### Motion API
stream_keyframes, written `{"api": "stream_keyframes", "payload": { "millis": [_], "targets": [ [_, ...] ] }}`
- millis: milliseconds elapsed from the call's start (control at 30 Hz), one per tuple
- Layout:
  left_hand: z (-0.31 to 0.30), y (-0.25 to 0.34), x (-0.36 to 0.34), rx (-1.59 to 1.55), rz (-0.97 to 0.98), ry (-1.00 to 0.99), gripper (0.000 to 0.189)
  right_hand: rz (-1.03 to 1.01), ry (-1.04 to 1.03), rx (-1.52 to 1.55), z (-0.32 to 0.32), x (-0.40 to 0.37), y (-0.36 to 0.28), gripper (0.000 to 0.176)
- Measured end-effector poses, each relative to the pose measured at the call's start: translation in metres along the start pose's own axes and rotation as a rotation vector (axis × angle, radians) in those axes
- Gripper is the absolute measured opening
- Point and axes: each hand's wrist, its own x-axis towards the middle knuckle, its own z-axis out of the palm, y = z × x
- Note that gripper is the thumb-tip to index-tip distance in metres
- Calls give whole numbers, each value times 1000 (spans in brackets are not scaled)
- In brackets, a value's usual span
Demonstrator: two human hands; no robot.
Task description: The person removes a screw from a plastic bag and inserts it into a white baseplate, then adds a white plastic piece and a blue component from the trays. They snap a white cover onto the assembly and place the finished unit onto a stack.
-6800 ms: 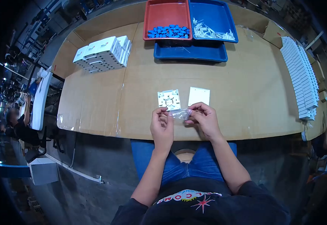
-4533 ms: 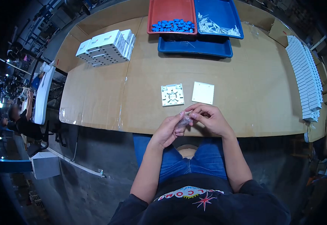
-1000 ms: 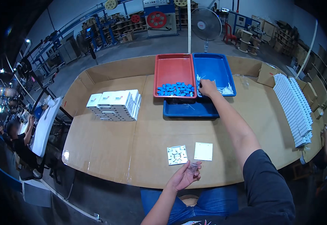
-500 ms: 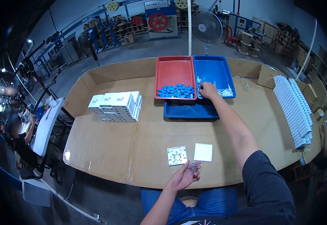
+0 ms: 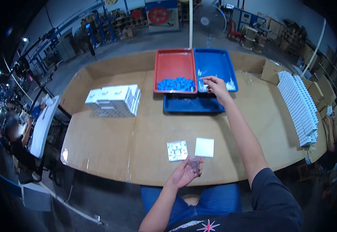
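My left hand (image 5: 184, 174) is closed round a small clear plastic bag (image 5: 194, 165) near the table's front edge. Just beyond it lie an open white tray-like part (image 5: 177, 150) with moulded inner shapes and a flat white square plate (image 5: 204, 147). Over the front of the blue tray (image 5: 215, 58), my right hand (image 5: 216, 86) has its thumb and forefinger pinched together. A pale sliver shows at those fingertips, too small to name. White slender pieces (image 5: 230, 84) lie in that tray beside the hand.
A red tray (image 5: 175, 65) holds several blue clips (image 5: 176, 84). Another blue tray (image 5: 191, 104) sits below in front. Stacked white boxes (image 5: 112, 100) stand left; long rows of white parts (image 5: 298, 108) stand right. Cardboard walls (image 5: 118, 62) edge the table. A person (image 5: 19, 143) sits at far left.
My right hand has lifted slightly from among the white pieces, its fingers now pinched. The left hand still holds the bag. The whole view has shifted a little with my head.
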Motion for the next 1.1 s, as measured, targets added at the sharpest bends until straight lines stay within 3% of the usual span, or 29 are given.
{"api": "stream_keyframes", "payload": {
  "millis": [33,167,267,400,533,733,833,933,1100],
  "targets": [
    [2,-1,-3,19,7,59,58,21,-35,-41,2,-17,11,18],
    [-3,-2,-4,101,50,-50,57,50,-119,-171,14,-117,40,13],
    [1,-1,-4,91,48,-26,58,179,-123,-70,19,-183,60,11],
    [4,-1,-4,82,43,5,59,161,-154,-13,27,-238,64,10],
    [4,-2,-4,138,41,20,56,58,-196,-49,36,-260,49,15],
    [10,-3,-6,226,68,32,50,206,-290,-290,31,-270,15,11],
    [11,-4,-7,253,69,22,47,71,-416,-412,30,-267,10,13],
    [9,-5,-8,271,68,18,45,-68,-541,-314,29,-266,21,11],
    [14,-6,-10,281,86,23,43,15,-603,-266,30,-268,21,14]
  ]
}}
